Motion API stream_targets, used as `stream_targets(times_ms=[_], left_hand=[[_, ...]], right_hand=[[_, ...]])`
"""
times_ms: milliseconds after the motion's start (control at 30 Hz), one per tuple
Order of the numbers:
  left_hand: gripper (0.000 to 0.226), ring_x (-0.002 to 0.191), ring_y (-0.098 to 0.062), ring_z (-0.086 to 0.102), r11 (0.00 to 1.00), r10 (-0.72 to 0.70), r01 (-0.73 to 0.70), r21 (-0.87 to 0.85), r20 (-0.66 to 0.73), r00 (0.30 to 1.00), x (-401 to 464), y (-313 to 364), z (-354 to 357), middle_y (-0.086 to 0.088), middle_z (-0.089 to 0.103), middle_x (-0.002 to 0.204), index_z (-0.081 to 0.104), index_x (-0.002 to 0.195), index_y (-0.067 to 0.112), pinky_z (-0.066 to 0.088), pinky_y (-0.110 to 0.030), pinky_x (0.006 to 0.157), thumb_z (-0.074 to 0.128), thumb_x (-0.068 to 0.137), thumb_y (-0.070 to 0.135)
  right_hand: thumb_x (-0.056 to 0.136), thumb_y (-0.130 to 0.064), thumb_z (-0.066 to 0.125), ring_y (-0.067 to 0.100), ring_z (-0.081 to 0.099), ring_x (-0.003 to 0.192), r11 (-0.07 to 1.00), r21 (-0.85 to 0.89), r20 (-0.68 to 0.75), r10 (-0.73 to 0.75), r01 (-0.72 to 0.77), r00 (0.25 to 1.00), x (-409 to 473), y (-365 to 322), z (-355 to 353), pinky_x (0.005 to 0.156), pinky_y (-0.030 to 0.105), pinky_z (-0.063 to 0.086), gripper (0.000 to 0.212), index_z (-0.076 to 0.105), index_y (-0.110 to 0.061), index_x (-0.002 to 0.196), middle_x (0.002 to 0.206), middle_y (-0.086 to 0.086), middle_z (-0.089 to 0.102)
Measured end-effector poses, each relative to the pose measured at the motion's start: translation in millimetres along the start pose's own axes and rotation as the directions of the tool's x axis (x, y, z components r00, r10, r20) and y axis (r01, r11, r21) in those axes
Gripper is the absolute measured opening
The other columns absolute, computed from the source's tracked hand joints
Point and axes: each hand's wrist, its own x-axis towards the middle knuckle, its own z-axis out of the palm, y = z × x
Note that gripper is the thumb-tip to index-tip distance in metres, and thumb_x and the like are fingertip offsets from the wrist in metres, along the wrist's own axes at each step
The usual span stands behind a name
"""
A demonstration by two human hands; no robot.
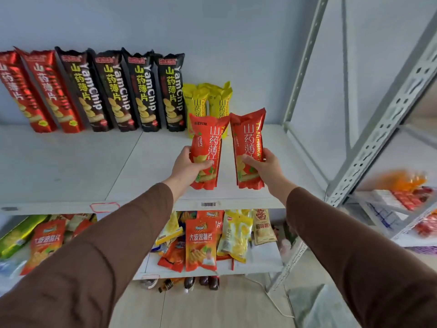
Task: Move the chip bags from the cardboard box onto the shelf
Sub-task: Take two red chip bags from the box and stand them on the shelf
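Carrying step: left hand (186, 165) and right hand (266, 165) each clamp one red bag — next, stand them on the shelf (71, 162) toward 12 o'clock, beside the yellow bags (208, 102).

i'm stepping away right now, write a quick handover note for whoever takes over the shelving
Left hand: grips one orange-red foil chip bag, upright, held over the white shelf board.
Right hand: grips a second orange-red foil chip bag, also upright beside the first.
Done: along the back wall stand two red tall chip bags, four black tall chip bags and two yellow small chip bags.
Left: set both held bags down, probably in front of or right of the yellow ones. The cardboard box is out of view, so I cannot tell how many bags remain.
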Motion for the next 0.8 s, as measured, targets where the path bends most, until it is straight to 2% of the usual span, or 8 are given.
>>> stream_targets(times_ms=[67, 133, 200, 300, 367, 433, 633, 800], left_hand=[[0.058, 0.096, -0.001, 0.062, 1.0, 0.008, -0.008, -0.001, 0.019, 1.0, 29, 2, 14, 0.014, 0.064, 0.108, 0.047, 0.124, 0.026, 0.05, -0.032, 0.089, 0.085, 0.08, 0.022], [0.062, 0.1, -0.006, 0.064, 1.0, 0.016, -0.016, -0.012, 0.037, 0.999, 60, 3, 27, 0.012, 0.064, 0.113, 0.046, 0.125, 0.028, 0.051, -0.034, 0.092, 0.086, 0.078, 0.023], [0.066, 0.105, -0.011, 0.065, 1.0, 0.024, -0.023, -0.015, 0.061, 0.998, 90, 4, 41, 0.01, 0.064, 0.117, 0.046, 0.129, 0.026, 0.054, -0.033, 0.092, 0.087, 0.077, 0.024], [0.071, 0.1, -0.005, 0.065, 0.998, 0.056, -0.054, -0.033, 0.091, 0.994, 128, 8, 64, 0.013, 0.064, 0.116, 0.045, 0.138, 0.022, 0.056, -0.018, 0.079, 0.086, 0.079, 0.019], [0.072, 0.107, -0.012, 0.064, 0.998, 0.066, -0.065, -0.008, 0.077, 0.995, 153, 8, 80, 0.008, 0.064, 0.122, 0.046, 0.139, 0.021, 0.053, -0.03, 0.092, 0.086, 0.079, 0.023], [0.069, 0.11, -0.016, 0.062, 0.997, 0.065, -0.067, 0.028, 0.056, 0.996, 178, 7, 96, 0.005, 0.063, 0.124, 0.047, 0.136, 0.019, 0.05, -0.036, 0.094, 0.086, 0.079, 0.026], [0.066, 0.11, -0.012, 0.056, 0.996, 0.058, -0.06, 0.064, 0.03, 0.998, 244, 6, 143, 0.007, 0.058, 0.126, 0.045, 0.139, 0.02, 0.047, -0.033, 0.092, 0.08, 0.084, 0.032], [0.062, 0.113, -0.014, 0.056, 0.997, 0.051, -0.05, 0.055, -0.023, 0.998, 290, 1, 172, -0.002, 0.059, 0.137, 0.046, 0.138, 0.017, 0.045, -0.033, 0.093, 0.079, 0.086, 0.024]], right_hand=[[0.084, -0.043, 0.079, 0.02, 0.072, 0.095, 1.0, -0.002, -0.04, 0.008, -0.008, 0.999, 28, 5, -7, 0.087, 0.046, 0.061, 0.054, 0.054, -0.021, 0.126, 0.111, -0.001, 0.07], [0.085, -0.044, 0.078, 0.021, 0.071, 0.099, 1.0, -0.018, -0.094, 0.02, -0.022, 0.995, 55, 5, -13, 0.088, 0.046, 0.061, 0.058, 0.051, -0.022, 0.131, 0.117, -0.002, 0.068], [0.087, -0.043, 0.076, 0.02, 0.07, 0.098, 0.999, -0.028, -0.145, 0.03, -0.034, 0.989, 78, 1, -20, 0.078, 0.04, 0.062, 0.058, 0.046, -0.023, 0.133, 0.122, -0.002, 0.065], [0.091, -0.036, 0.074, 0.02, 0.072, 0.092, 1.0, 0.0, -0.162, 0.021, -0.021, 0.987, 110, 1, -33, 0.059, 0.033, 0.062, 0.054, 0.044, -0.02, 0.132, 0.123, 0.001, 0.064], [0.091, -0.034, 0.074, 0.024, 0.072, 0.095, 1.0, 0.009, -0.167, 0.017, -0.016, 0.986, 133, 4, -41, 0.067, 0.044, 0.065, 0.051, 0.044, -0.02, 0.131, 0.123, 0.003, 0.064], [0.092, -0.035, 0.073, 0.02, 0.072, 0.094, 1.0, 0.002, -0.182, 0.015, -0.014, 0.983, 159, 6, -47, 0.07, 0.045, 0.065, 0.049, 0.045, -0.023, 0.131, 0.122, 0.0, 0.065], [0.093, -0.034, 0.071, 0.021, 0.071, 0.1, 0.998, 0.058, -0.164, 0.002, 0.008, 0.987, 246, 17, -64, 0.075, 0.046, 0.064, 0.048, 0.047, -0.024, 0.132, 0.12, -0.003, 0.066], [0.094, -0.037, 0.069, 0.021, 0.066, 0.111, 0.997, 0.07, -0.16, 0.041, -0.03, 0.986, 309, 28, -68, 0.098, 0.049, 0.056, 0.05, 0.047, -0.022, 0.137, 0.126, -0.002, 0.064]])
